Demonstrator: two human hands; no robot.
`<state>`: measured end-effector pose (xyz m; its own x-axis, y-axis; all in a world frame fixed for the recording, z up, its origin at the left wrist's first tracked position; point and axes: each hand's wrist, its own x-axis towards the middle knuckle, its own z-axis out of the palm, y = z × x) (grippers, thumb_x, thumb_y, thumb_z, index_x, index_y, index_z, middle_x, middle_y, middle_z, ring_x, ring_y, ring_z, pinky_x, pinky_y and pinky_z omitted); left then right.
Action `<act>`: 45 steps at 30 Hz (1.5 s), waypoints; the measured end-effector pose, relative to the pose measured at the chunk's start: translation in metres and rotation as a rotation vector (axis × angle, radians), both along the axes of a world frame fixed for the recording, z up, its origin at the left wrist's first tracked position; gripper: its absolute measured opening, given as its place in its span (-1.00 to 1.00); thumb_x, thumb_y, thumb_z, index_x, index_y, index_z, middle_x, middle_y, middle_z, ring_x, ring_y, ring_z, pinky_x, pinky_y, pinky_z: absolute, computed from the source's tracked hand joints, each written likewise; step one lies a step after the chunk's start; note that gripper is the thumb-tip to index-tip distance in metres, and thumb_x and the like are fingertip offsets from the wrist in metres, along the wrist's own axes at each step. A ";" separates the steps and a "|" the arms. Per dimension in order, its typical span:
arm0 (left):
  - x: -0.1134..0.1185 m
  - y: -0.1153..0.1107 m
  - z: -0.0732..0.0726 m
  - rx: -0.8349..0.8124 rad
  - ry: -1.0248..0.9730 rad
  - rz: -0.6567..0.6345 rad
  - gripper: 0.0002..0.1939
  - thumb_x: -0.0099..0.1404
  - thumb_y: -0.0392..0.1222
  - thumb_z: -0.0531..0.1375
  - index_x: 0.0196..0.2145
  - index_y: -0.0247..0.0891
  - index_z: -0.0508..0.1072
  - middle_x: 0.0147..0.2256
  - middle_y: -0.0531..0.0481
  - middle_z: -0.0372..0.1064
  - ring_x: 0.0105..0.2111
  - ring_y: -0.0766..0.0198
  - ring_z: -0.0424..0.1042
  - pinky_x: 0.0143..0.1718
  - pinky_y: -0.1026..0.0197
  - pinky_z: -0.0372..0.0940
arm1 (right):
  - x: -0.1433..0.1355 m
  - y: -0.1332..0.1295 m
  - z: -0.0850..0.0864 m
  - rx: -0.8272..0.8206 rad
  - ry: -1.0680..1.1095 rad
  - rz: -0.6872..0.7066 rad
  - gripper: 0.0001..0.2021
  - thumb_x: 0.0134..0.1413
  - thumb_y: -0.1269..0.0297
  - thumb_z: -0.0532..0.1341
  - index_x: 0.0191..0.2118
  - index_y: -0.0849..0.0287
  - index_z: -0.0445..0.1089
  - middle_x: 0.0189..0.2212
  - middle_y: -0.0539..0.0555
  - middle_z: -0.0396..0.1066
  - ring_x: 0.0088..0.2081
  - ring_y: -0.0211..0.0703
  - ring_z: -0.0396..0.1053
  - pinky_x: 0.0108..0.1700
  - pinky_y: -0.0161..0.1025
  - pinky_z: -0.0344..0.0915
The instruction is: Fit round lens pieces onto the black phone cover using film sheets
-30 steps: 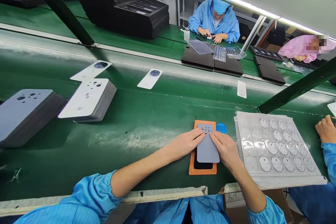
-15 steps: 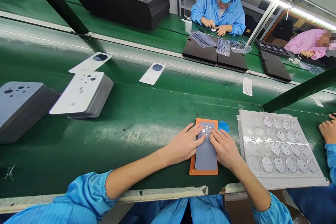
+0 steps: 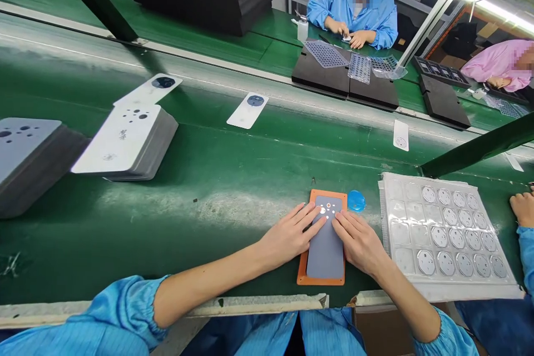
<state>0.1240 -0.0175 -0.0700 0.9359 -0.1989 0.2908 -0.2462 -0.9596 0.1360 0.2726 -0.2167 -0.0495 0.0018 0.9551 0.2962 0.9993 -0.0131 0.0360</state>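
A grey phone back cover (image 3: 325, 253) with small camera holes near its top lies on an orange fixture plate (image 3: 301, 275) in front of me. My left hand (image 3: 291, 235) rests along the cover's left side, fingers stretched out and touching its upper part. From the right, my right hand (image 3: 359, 239) reaches over the edge, its fingers extended and pressed flat near the holes. Neither hand is wrapped around anything. A blue round disc (image 3: 356, 201) lies just right of the fixture's top corner.
On the right stands a clear tray (image 3: 387, 222) with round white pieces in its pockets. Stacks of white covers (image 3: 120, 147) and grey covers (image 3: 29, 139) stand at left. A green post (image 3: 479, 144) slants behind the tray. A co-worker (image 3: 354, 5) sits across the bench; another's hand (image 3: 521, 208) shows at right.
The camera view has shifted slightly. My fingers stay on the upper part of the cover, with only a small shift of the right hand. The cover remains on the orange plate.
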 end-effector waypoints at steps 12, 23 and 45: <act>0.001 0.011 0.016 -0.145 0.144 -0.059 -0.44 0.30 -0.23 0.20 0.23 -0.36 0.27 0.24 -0.32 0.23 0.31 -0.15 0.13 0.30 -0.15 0.13 | -0.005 0.003 -0.001 -0.053 -0.053 -0.035 -0.64 0.30 0.57 0.00 0.12 0.37 0.37 0.05 0.33 0.46 0.17 0.06 0.35 0.23 0.02 0.31; 0.092 0.053 0.049 -0.554 0.436 0.061 -0.62 0.36 -0.05 0.15 0.05 -0.26 0.47 -0.03 -0.14 0.51 -0.05 0.09 0.47 -0.10 0.19 0.30 | -0.009 0.002 -0.004 -0.012 -0.097 -0.056 -0.60 0.23 0.62 -0.05 0.08 0.41 0.39 0.03 0.36 0.46 0.15 0.07 0.36 0.18 0.03 0.34; 0.100 0.045 0.027 -0.626 0.496 0.031 -0.56 0.14 0.06 0.32 -0.10 -0.25 0.50 -0.14 -0.08 0.48 -0.07 0.02 0.35 -0.04 0.10 0.10 | -0.040 -0.013 0.006 -0.055 0.285 -0.527 -0.70 0.37 0.05 0.05 -0.27 0.12 0.36 -0.39 0.08 0.40 -0.34 -0.08 0.41 -0.32 -0.21 0.33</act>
